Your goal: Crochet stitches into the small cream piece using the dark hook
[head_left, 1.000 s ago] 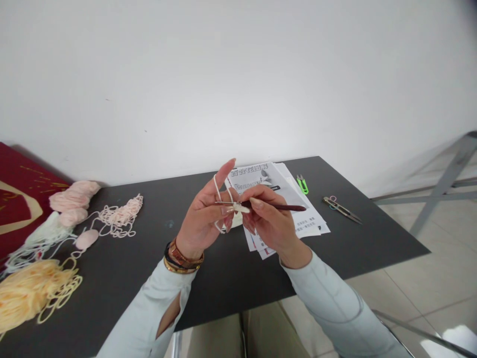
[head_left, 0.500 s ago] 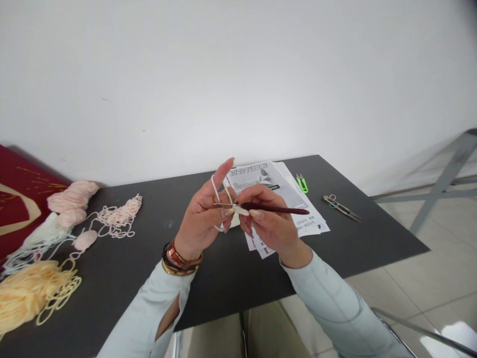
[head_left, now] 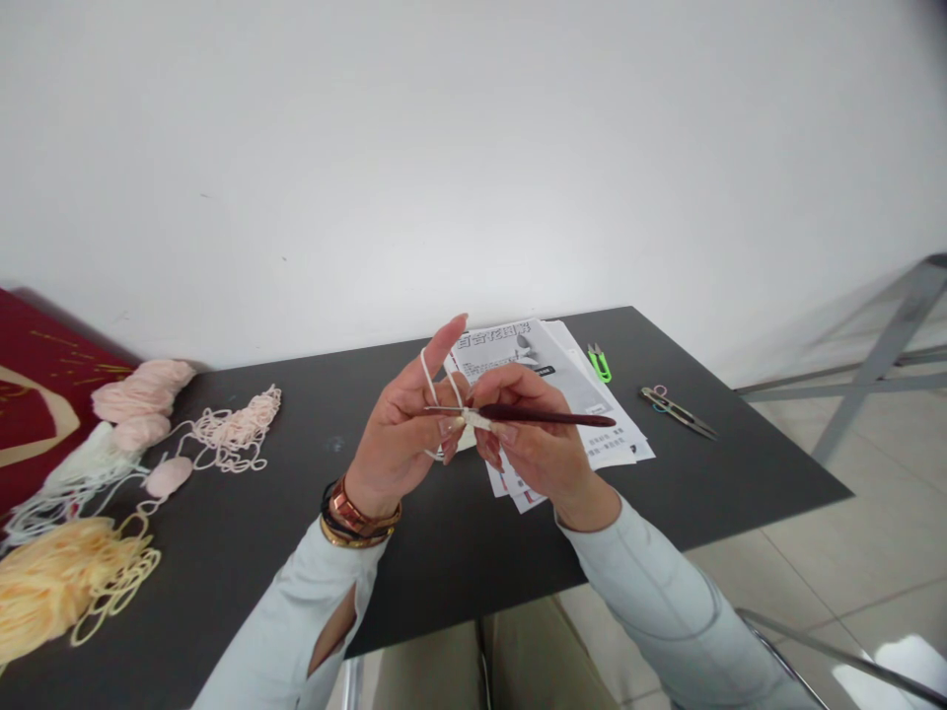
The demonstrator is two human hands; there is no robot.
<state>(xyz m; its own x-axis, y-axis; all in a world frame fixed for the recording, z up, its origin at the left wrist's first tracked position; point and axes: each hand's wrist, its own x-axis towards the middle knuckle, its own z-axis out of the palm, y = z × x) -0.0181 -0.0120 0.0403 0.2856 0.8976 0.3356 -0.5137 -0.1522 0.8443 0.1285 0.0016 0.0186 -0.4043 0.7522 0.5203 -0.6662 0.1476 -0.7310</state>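
Your left hand (head_left: 403,434) pinched the white piece (head_left: 475,421) by its left end, and its raised index finger carried a strand of yarn (head_left: 427,371). Your right hand (head_left: 537,434) had its fingers closed on the hook (head_left: 554,415), thumb against the piece's other end. The piece sat between your hands, above the table (head_left: 273,552), with papers (head_left: 569,383) beyond. Green snips (head_left: 602,367) and metal snips (head_left: 679,412) lay to the right; pink yarn (head_left: 137,394) and yellow yarn (head_left: 59,577) lay far left.
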